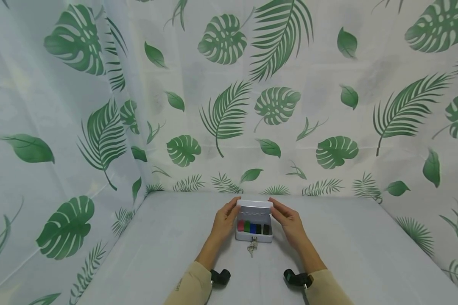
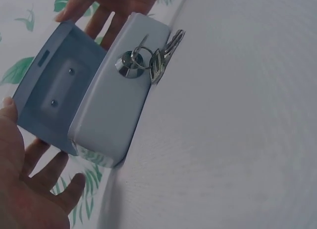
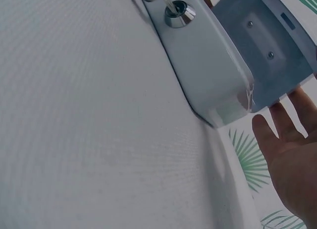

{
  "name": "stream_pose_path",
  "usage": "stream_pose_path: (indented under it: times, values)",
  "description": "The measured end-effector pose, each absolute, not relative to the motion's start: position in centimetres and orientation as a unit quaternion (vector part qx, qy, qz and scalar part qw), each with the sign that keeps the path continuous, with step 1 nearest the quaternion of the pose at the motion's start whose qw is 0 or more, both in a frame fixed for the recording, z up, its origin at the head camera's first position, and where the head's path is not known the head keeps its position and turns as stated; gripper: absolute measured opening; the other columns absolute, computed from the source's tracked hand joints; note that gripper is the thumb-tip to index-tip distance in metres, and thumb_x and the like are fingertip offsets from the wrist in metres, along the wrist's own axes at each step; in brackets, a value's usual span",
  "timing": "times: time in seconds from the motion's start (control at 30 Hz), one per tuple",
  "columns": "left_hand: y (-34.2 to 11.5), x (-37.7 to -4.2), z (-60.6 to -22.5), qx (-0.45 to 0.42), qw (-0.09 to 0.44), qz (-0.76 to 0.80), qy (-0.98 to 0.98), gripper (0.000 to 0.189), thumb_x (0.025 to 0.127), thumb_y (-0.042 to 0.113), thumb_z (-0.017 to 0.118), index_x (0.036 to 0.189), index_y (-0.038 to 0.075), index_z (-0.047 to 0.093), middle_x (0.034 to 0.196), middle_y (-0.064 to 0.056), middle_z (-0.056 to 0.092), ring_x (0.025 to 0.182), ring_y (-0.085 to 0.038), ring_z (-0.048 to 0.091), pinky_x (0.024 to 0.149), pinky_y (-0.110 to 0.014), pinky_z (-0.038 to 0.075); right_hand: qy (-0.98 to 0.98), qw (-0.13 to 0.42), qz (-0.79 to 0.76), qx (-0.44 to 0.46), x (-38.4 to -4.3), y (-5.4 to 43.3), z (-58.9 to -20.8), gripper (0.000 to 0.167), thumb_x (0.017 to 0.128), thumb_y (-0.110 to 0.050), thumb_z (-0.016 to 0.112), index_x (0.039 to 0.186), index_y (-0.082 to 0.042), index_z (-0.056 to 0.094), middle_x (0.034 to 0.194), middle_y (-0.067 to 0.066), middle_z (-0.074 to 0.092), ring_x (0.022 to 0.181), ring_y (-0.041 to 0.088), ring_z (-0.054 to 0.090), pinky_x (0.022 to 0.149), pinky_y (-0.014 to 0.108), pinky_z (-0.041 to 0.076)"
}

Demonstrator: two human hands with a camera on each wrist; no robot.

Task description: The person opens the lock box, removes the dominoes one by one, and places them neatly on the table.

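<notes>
A small white metal cash box [image 1: 242,237] stands on the table with its lid [image 1: 255,204] raised. My left hand [image 1: 224,221] holds the lid at its left side, thumb at the front corner and fingers along the edge. At the opposite side my right hand [image 1: 291,223] grips the lid the same way. Inside the box lie small pieces in a row: a pink one [image 1: 241,225], a green one [image 1: 247,226], a blue one [image 1: 253,228] and black ones [image 1: 266,229]. A key sits in the round front lock [image 2: 130,64], and more keys [image 2: 157,65] hang from its ring.
The box rests on a white-covered table [image 1: 156,250], toward its far edge. Behind and to the left hangs a white curtain [image 1: 236,169] printed with green leaves. Black wrist-worn devices [image 1: 220,277] sit by both sleeves.
</notes>
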State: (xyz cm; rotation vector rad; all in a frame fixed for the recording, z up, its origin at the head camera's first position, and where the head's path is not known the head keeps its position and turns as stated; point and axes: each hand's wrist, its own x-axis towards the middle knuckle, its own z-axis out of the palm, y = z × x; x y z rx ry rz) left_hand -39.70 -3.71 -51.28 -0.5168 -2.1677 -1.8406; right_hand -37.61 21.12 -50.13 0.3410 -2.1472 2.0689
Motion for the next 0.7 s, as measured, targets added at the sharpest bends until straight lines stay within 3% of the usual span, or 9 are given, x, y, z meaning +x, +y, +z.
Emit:
stream_pose_path:
  times: [0.13,0.27,0.37,0.5,0.6,0.7]
  values:
    - [-3.6,-39.7,-50.9,-0.165,0.121,-0.614,-0.762,0.047,0.106,0.044,0.057,0.148,0.023,0.059,0.149,-0.002,0.062,0.139,-0.025,0.059,0.114,-0.046,0.049,-0.705,0.058,0.698,0.114,-37.7,21.3,-50.0,0.058,0.103,-0.033,0.067,0.154,-0.01,0.051,0.159,0.012,0.05,0.125,-0.005,0.061,0.112,0.037,0.049]
    - [-3.5,-39.8,-50.6,-0.149,0.108,-0.609,-0.771,0.049,0.106,0.05,0.055,0.149,0.028,0.059,0.149,-0.003,0.062,0.13,-0.026,0.064,0.099,-0.042,0.06,-0.69,0.05,0.714,0.107,-38.0,21.2,-49.9,0.057,0.103,-0.03,0.067,0.154,-0.008,0.051,0.16,0.016,0.048,0.122,-0.004,0.063,0.116,0.051,0.044]
    - [-3.4,-39.9,-50.4,-0.146,0.112,-0.602,-0.777,0.048,0.106,0.05,0.054,0.148,0.028,0.059,0.149,-0.006,0.062,0.126,-0.028,0.066,0.09,-0.039,0.063,-0.684,0.049,0.722,0.09,-38.1,20.9,-49.7,0.058,0.103,-0.032,0.067,0.153,-0.009,0.052,0.16,0.015,0.048,0.125,0.0,0.063,0.116,0.054,0.043]
    - [-3.4,-40.0,-50.1,-0.145,0.118,-0.598,-0.779,0.045,0.108,0.047,0.053,0.148,0.026,0.06,0.146,-0.011,0.063,0.12,-0.031,0.068,0.085,-0.04,0.064,-0.684,0.047,0.725,0.066,-38.4,20.6,-49.4,0.057,0.103,-0.033,0.068,0.153,-0.011,0.053,0.161,0.011,0.048,0.14,0.019,0.056,0.116,0.053,0.044]
    - [-3.3,-40.0,-49.8,-0.133,0.103,-0.606,-0.778,0.043,0.109,0.045,0.052,0.148,0.029,0.06,0.147,-0.011,0.063,0.122,-0.032,0.068,0.086,-0.042,0.064,-0.686,0.041,0.724,0.055,-38.5,20.4,-49.1,0.057,0.103,-0.033,0.066,0.154,-0.011,0.051,0.162,0.01,0.046,0.148,0.031,0.047,0.116,0.054,0.044]
    - [-3.3,-39.9,-49.3,-0.119,0.076,-0.624,-0.769,0.041,0.109,0.045,0.053,0.148,0.033,0.059,0.15,-0.009,0.06,0.129,-0.033,0.064,0.092,-0.047,0.063,-0.685,0.034,0.727,0.041,-38.5,20.3,-48.8,0.057,0.104,-0.033,0.065,0.154,-0.012,0.051,0.163,0.009,0.045,0.15,0.033,0.044,0.117,0.054,0.043]
